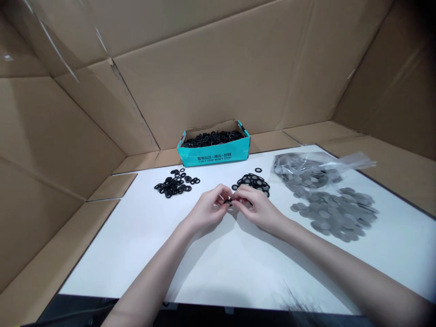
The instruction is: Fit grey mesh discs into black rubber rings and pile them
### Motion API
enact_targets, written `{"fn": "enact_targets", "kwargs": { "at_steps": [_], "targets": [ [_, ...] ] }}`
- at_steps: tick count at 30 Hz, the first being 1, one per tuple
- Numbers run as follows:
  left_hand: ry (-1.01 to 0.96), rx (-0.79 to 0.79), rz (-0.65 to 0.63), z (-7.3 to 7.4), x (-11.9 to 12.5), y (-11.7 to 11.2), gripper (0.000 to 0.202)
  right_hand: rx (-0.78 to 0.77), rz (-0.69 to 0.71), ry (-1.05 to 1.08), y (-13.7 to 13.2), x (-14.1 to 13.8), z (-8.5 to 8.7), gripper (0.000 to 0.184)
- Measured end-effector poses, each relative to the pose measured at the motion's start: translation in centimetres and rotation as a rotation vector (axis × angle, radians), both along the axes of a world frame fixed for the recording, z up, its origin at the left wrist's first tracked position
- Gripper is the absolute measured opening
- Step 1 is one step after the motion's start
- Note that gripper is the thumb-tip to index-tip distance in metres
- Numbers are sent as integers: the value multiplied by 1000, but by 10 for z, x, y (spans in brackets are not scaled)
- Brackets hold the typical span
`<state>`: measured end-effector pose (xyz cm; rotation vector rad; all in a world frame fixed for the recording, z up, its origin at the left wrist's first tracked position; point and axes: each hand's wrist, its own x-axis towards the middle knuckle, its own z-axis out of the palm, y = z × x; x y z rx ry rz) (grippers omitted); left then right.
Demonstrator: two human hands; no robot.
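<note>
Bare forearms reach in from the bottom of the head view, the left one crossing the near edge of the white board and the right one slanting in from the lower right corner. They converge on a small black ring, which sits between the fingertips of the two hands, around the middle of the board. The left hand pinches it between thumb and forefinger. The right hand is bent in from the other side, its fingertips drawn together at the ring; whether they grip it or only touch it, I cannot tell. The fingers hide too much to show whether anything is set inside the ring.

Just behind the right hand lies a heap of black rings with grey centres, partly covered by that hand, with one more such ring a little apart at the back. Loose black rings are piled farther left, well apart from the left hand. Grey discs spread to the right, beyond the right forearm, against a clear plastic bag holding more. At the far edge stands a turquoise box full of black rings.

Cardboard walls close off the back and both sides. White surface runs from the left forearm to the board's left edge, and between the forearms to its near edge.
</note>
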<state>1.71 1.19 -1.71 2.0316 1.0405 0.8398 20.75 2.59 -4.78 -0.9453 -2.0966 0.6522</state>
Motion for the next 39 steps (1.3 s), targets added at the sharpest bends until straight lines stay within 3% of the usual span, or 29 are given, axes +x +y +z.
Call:
{"fn": "enact_targets", "kwargs": {
  "at_steps": [15,26,32,39],
  "targets": [
    [-78,7,34,-3,3,-1,14,-10,-13,68,0,1,4,16],
    [47,127,-17,4,0,-1,16,-85,-4,168,-1,-2,6,19],
    [98,88,-27,0,-2,1,19,-63,9,104,1,-2,-1,18],
    [33,46,-19,-1,-4,2,22,-31,-6,48,1,2,5,17]
  ]
}}
